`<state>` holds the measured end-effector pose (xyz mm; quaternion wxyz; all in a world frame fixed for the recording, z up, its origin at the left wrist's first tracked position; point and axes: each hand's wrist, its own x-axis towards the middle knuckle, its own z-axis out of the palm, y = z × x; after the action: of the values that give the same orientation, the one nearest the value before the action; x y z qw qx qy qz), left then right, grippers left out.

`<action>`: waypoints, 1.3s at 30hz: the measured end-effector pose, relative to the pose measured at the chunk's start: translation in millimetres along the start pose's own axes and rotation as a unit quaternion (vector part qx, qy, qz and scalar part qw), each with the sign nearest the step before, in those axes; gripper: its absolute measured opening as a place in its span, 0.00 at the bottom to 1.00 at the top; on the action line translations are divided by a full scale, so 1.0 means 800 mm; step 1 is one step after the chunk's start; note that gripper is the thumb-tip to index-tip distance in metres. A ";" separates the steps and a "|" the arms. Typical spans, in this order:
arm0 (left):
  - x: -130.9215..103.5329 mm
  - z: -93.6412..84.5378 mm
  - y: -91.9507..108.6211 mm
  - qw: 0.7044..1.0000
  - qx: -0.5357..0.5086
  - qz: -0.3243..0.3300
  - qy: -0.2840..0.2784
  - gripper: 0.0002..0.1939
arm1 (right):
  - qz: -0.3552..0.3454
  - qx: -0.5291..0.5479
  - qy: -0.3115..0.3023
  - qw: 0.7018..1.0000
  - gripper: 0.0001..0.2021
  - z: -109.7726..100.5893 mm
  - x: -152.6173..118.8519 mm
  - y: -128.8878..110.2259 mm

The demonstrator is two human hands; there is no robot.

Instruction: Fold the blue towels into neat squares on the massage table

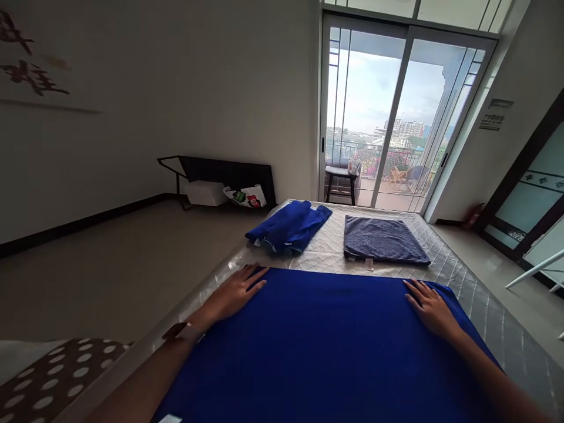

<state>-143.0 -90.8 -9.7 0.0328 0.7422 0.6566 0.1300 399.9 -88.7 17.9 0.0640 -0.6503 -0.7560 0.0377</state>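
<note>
Blue cloth point(326, 341) flat beneath 2 hands point(240, 289), far corners touched

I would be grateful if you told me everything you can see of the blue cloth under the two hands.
The blue cloth is plain, deep blue and looks like smooth, thin fabric. It lies spread nearly flat on the plastic-covered mattress, its far edge almost straight, its far right corner slightly uneven. A whitish tag shows at the near left; the near edge is out of view. The left hand rests at the far left corner, the right hand near the far right one.
</note>
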 end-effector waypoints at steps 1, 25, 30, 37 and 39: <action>-0.002 0.005 -0.008 1.000 0.002 0.003 0.004 0.32 | 0.000 0.002 0.000 1.000 0.27 0.004 0.000 0.011; -0.011 -0.019 0.034 0.998 -0.027 -0.052 -0.028 0.35 | 0.096 -0.037 0.075 0.992 0.31 -0.010 0.022 0.025; -0.008 -0.017 0.033 0.998 -0.026 -0.051 -0.037 0.34 | -0.072 0.026 0.047 0.996 0.29 -0.018 0.024 -0.171; -0.006 -0.008 0.020 0.999 -0.024 -0.042 -0.013 0.33 | -0.179 0.075 -0.071 0.978 0.31 0.022 0.021 -0.322; -0.004 -0.004 0.014 0.999 -0.022 -0.033 -0.011 0.34 | -0.175 0.078 -0.060 0.980 0.31 0.023 0.022 -0.296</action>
<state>-133.1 -96.3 -4.5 0.0607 0.7206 0.6774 0.1347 162.7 -107.1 33.9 0.0750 -0.4973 -0.8555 0.1236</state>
